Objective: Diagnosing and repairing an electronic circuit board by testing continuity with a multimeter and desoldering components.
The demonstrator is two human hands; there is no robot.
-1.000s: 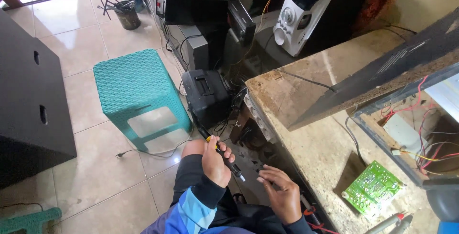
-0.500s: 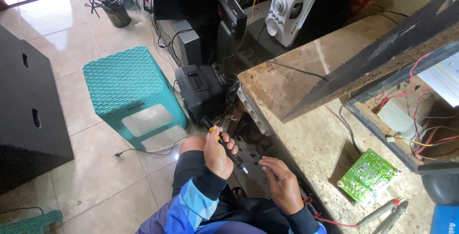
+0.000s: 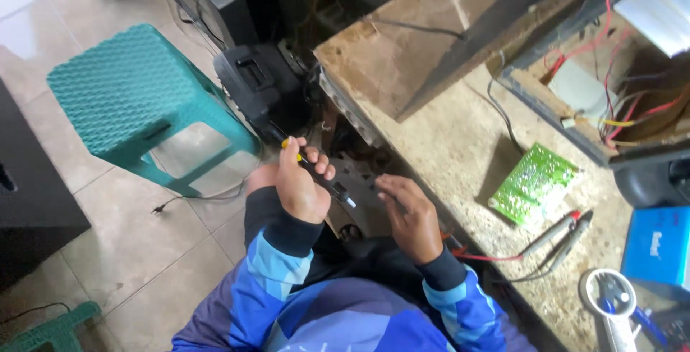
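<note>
The left hand (image 3: pixel 298 186) is closed around a slim black screwdriver with yellow cap (image 3: pixel 316 172), tip toward 4 o'clock. The right hand (image 3: pixel 406 212), fingers loosely bent, steadies what seems a dark metal part (image 3: pixel 363 190). The tool looks light and stiff; its handle gives the grip.

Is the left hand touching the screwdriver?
Touching. The head view shows the left hand wrapped around the screwdriver, fingers closed over its black-and-yellow handle.

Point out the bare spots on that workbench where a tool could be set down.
Free: the speckled workbench between the wooden board and the green circuit board. Crowded: the right end, with probes, blue box and magnifier.
</note>
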